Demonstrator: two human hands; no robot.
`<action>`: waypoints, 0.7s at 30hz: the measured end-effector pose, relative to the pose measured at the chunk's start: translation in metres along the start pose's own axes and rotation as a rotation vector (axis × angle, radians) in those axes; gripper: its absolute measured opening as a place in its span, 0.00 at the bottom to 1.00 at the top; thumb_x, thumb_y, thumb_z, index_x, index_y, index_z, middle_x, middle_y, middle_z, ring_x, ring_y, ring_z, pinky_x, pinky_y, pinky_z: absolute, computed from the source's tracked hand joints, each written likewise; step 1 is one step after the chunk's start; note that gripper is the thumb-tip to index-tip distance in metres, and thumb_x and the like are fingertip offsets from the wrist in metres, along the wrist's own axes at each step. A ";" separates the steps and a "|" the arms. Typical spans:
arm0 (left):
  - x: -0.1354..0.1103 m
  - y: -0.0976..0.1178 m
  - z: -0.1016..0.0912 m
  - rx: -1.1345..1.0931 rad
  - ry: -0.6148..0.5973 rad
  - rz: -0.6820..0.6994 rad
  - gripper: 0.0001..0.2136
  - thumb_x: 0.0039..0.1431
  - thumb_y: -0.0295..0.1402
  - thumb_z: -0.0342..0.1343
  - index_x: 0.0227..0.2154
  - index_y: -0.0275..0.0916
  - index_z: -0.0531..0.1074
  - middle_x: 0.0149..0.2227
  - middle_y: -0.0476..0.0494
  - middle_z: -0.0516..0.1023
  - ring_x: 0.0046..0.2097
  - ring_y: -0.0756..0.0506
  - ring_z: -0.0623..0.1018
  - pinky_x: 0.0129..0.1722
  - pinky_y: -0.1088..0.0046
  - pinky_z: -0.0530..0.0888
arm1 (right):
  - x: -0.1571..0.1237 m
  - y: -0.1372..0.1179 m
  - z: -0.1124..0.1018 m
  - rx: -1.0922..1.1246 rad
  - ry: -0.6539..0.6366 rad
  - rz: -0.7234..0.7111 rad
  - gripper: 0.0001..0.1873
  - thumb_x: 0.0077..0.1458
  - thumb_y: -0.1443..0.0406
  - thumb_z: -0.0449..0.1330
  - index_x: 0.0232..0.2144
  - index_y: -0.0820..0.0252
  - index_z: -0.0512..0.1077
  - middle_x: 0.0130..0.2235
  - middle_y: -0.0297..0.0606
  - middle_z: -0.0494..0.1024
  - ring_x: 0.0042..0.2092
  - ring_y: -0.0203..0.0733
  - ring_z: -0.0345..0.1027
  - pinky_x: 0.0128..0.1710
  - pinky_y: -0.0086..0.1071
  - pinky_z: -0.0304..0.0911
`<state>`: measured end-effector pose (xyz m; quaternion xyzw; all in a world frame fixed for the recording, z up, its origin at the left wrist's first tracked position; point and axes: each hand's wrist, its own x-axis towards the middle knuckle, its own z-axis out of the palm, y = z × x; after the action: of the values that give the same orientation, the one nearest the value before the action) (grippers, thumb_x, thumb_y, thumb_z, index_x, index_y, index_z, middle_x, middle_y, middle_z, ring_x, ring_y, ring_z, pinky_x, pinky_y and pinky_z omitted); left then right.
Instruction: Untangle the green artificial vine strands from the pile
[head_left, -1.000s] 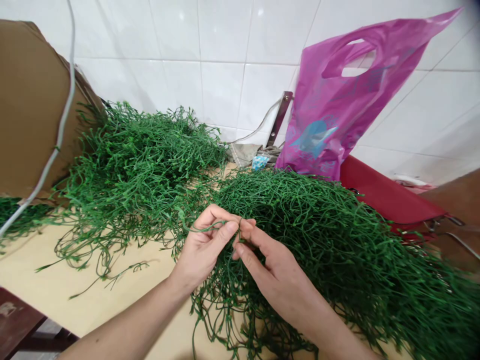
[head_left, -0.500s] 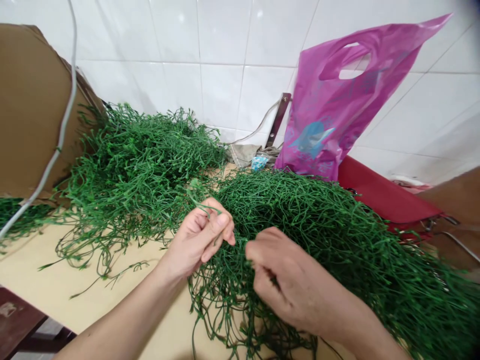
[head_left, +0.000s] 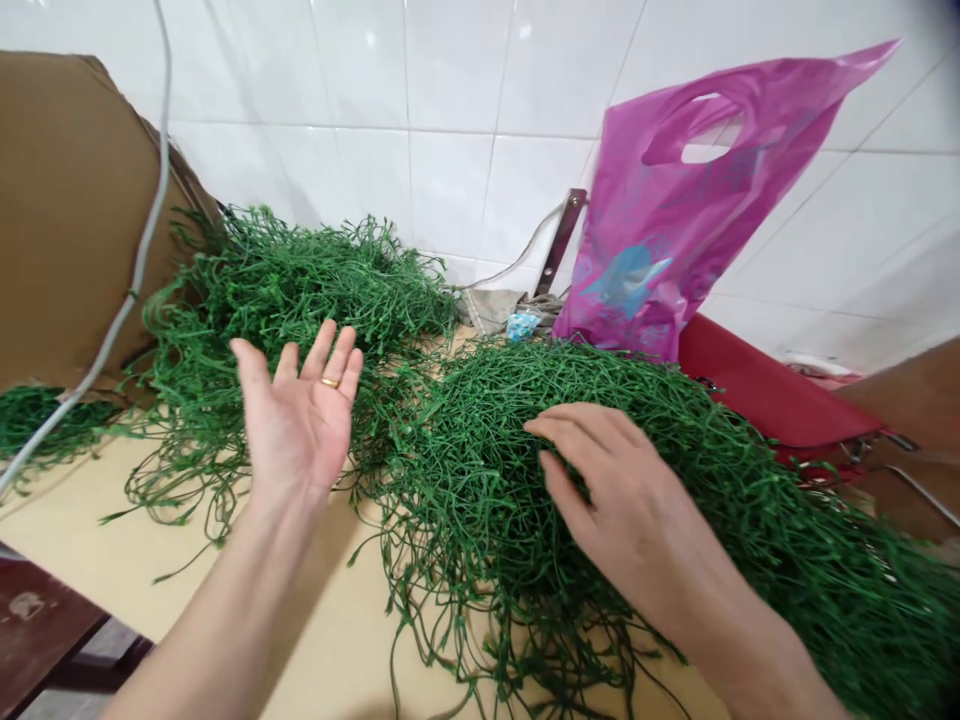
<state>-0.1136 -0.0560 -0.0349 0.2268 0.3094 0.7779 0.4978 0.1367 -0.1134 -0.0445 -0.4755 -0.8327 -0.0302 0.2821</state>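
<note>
The left hand (head_left: 296, 420) had let go and now lay open, palm up and empty, well apart from the right hand (head_left: 626, 500), whose spread fingers rested loosely on the tangled mound of thin green artificial vines (head_left: 465, 470) on the pale yellow tabletop (head_left: 150, 560).

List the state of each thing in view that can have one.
left hand, open, palm up, holding nothing
right hand, fingers slightly spread, resting on the vines
green vine strands, tangled in heaps
pink plastic bag, crumpled, standing tilted
cardboard sheet, propped up behind the vines
</note>
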 end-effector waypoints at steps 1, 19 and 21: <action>-0.001 -0.008 -0.002 0.041 -0.004 0.012 0.28 0.67 0.54 0.45 0.64 0.46 0.59 0.63 0.38 0.70 0.60 0.45 0.76 0.56 0.70 0.75 | 0.000 -0.006 0.007 0.028 -0.024 -0.032 0.13 0.66 0.70 0.53 0.50 0.61 0.72 0.49 0.47 0.77 0.53 0.50 0.69 0.56 0.47 0.63; 0.001 -0.020 -0.027 1.277 -0.678 0.519 0.10 0.67 0.37 0.54 0.42 0.38 0.78 0.44 0.42 0.82 0.45 0.45 0.80 0.50 0.67 0.73 | -0.001 0.028 -0.008 -0.091 -0.140 0.018 0.09 0.67 0.65 0.53 0.34 0.56 0.71 0.34 0.37 0.76 0.37 0.46 0.67 0.43 0.42 0.60; 0.002 -0.015 -0.029 1.370 -0.752 0.477 0.13 0.67 0.41 0.54 0.46 0.40 0.77 0.47 0.42 0.82 0.49 0.42 0.79 0.53 0.63 0.72 | -0.002 0.028 -0.017 -0.094 -0.095 0.010 0.10 0.68 0.63 0.52 0.35 0.55 0.71 0.35 0.37 0.77 0.38 0.46 0.70 0.42 0.42 0.61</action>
<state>-0.1239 -0.0564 -0.0657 0.7864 0.4718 0.3733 0.1403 0.1679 -0.1050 -0.0373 -0.4932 -0.8404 -0.0454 0.2199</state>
